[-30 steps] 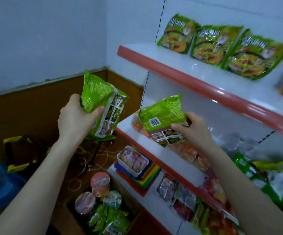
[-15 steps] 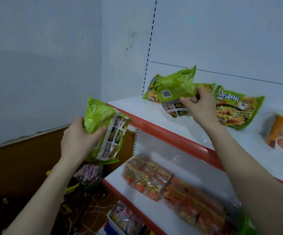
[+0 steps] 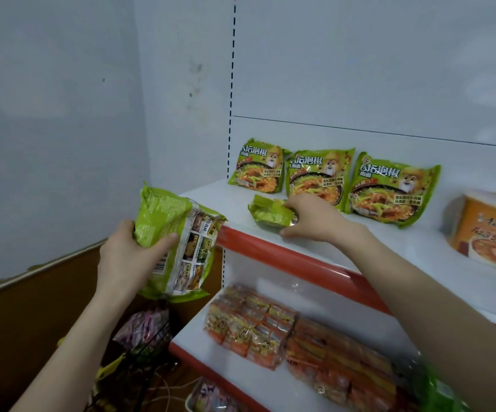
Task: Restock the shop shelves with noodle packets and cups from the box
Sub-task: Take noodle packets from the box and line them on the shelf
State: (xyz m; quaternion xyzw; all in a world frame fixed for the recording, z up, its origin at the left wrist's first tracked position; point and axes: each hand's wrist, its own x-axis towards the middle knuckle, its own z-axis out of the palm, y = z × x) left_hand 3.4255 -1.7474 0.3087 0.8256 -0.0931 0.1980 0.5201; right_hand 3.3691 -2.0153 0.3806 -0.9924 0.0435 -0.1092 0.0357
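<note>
Three green packets lean against the back panel of the top shelf, each with large white characters reading 老坛泡椒 and 牛肉面 below; the small print on them is too fine to read. Orange cup near the shelf's right end carries white brush characters, blurred, not legible. Held packet shows its back: a barcode near its lower edge, digits unreadable, and one character 文 beside the picture panels.
</note>
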